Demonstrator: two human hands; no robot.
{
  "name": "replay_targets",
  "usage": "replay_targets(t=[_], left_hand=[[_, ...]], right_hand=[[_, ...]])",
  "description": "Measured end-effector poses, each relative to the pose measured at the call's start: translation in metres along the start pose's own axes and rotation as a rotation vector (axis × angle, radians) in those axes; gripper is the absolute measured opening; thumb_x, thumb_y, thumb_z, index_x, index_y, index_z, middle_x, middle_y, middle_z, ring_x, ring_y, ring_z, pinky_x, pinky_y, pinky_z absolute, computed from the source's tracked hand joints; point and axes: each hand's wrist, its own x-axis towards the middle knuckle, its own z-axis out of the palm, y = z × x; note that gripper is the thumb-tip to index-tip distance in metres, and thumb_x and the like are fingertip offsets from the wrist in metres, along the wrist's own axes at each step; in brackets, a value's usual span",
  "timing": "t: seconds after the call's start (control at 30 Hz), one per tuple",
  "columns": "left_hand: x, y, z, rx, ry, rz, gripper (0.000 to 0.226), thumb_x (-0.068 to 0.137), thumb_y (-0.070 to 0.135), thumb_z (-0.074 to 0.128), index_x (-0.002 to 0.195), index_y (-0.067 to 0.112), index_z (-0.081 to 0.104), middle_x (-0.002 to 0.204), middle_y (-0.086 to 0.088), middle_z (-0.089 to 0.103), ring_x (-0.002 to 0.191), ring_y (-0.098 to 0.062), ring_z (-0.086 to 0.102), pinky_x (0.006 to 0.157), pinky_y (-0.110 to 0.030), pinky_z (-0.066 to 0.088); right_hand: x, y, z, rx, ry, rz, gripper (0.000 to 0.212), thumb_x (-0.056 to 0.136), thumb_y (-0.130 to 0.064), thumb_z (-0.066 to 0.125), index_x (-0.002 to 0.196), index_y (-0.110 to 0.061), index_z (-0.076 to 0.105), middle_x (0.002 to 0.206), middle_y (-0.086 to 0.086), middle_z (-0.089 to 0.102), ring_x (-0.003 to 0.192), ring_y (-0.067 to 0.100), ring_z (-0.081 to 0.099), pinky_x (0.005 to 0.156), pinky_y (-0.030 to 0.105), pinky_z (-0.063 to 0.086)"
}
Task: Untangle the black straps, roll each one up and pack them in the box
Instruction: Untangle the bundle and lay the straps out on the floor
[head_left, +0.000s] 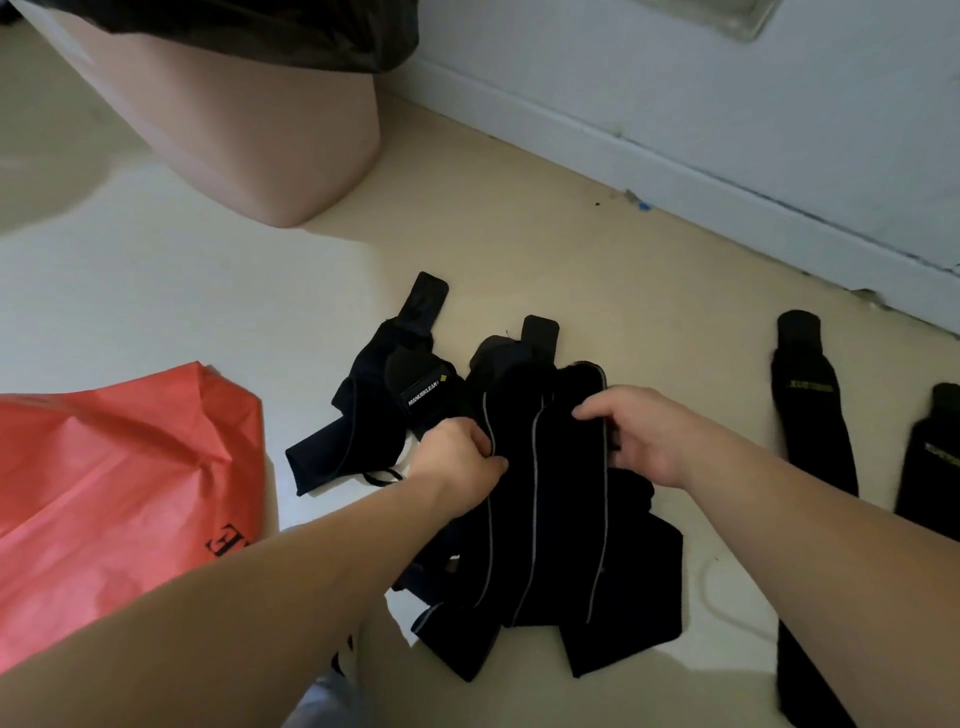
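- Nearest the lens, the left forearm (249, 597) and right forearm (841, 551) reach in from the bottom edge and converge on one heap, which suits a two-handed pull-apart.
- On the heap's left side, the left grip (460, 457) is closed in a pinch, fingers curled on an edge of the tangled straps (545, 525) beside a grey-trimmed seam. I judge it anchors that side.
- Opposite it, the right grip (641, 431) has its fingers curled over the heap's upper right edge and holds a layer there, probably to peel one strap off the others.
- Between both, the tangled straps lie on the floor (519, 249), folded over each other with grey lines running lengthwise. Untangling looks to be the step in hand, and nothing here is rolled.
- Just left sits a second bundle (363, 415) with a white-lettered label, crumpled. Whether it touches the heap I cannot tell.
- Well to the right, two flat straps (810, 415) lie stretched out side by side, apart from the pile, seemingly separated and waiting to be rolled.
- Far left lies a crumpled red bag (119, 493). Beyond it a pink bin (260, 135) with a black liner stands near the wall (675, 104).
- No box shows in view.
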Motion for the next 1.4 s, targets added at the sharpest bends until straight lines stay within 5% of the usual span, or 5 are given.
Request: replay_targets(t=[0.3, 0.47, 0.77, 1.1, 1.4], left_hand=[[-0.047, 0.004, -0.007, -0.555, -0.286, -0.113, 0.013, 0.064, 0.004, 0.064, 0.072, 0.014, 0.061, 0.075, -0.011, 0.059, 0.075, -0.028, 0.058, 0.072, -0.038, 0.049], [-0.040, 0.000, -0.013, -0.790, -0.432, -0.223, 0.031, 0.097, 0.034, 0.069, 0.120, 0.014, 0.075, 0.116, -0.017, 0.078, 0.102, -0.036, 0.073, 0.099, -0.054, 0.057], [-0.038, 0.009, -0.009, -0.895, -0.249, -0.172, 0.026, 0.111, 0.023, 0.055, 0.122, 0.009, 0.073, 0.113, -0.014, 0.080, 0.105, -0.033, 0.078, 0.093, -0.047, 0.063], [-0.044, 0.011, -0.020, -0.896, -0.199, 0.029, 0.051, 0.089, -0.007, 0.073, 0.128, 0.026, 0.069, 0.108, -0.009, 0.081, 0.097, -0.030, 0.080, 0.086, -0.042, 0.065], [-0.043, 0.007, -0.019, -0.881, -0.092, 0.045, 0.016, 0.101, 0.029, 0.072, 0.115, 0.020, 0.076, 0.102, -0.008, 0.081, 0.094, -0.025, 0.080, 0.081, -0.036, 0.065]], right_hand=[[0.008, -0.006, -0.004, 0.000, 0.014, -0.048, 0.028, 0.086, 0.001, 0.060, 0.112, 0.000, 0.070, 0.109, 0.025, 0.076, 0.089, 0.037, 0.075, 0.083, 0.047, 0.063], [0.001, -0.005, 0.001, 0.014, -0.088, -0.013, 0.045, 0.085, 0.020, 0.043, 0.118, 0.007, 0.069, 0.112, 0.029, 0.077, 0.096, 0.035, 0.081, 0.068, 0.041, 0.066], [-0.016, -0.013, 0.027, 0.096, -0.222, 0.050, 0.051, 0.101, -0.058, 0.051, 0.096, -0.016, 0.079, 0.087, 0.013, 0.072, 0.067, 0.026, 0.061, 0.071, 0.036, 0.053], [-0.014, -0.006, 0.035, 0.034, -0.195, -0.143, 0.022, 0.097, -0.007, 0.074, 0.117, -0.015, 0.079, 0.101, 0.009, 0.083, 0.085, 0.022, 0.080, 0.067, 0.031, 0.063], [-0.004, 0.000, 0.023, -0.101, -0.153, -0.154, 0.020, 0.085, -0.014, 0.087, 0.104, -0.008, 0.083, 0.105, 0.014, 0.081, 0.102, 0.028, 0.076, 0.092, 0.039, 0.061]])
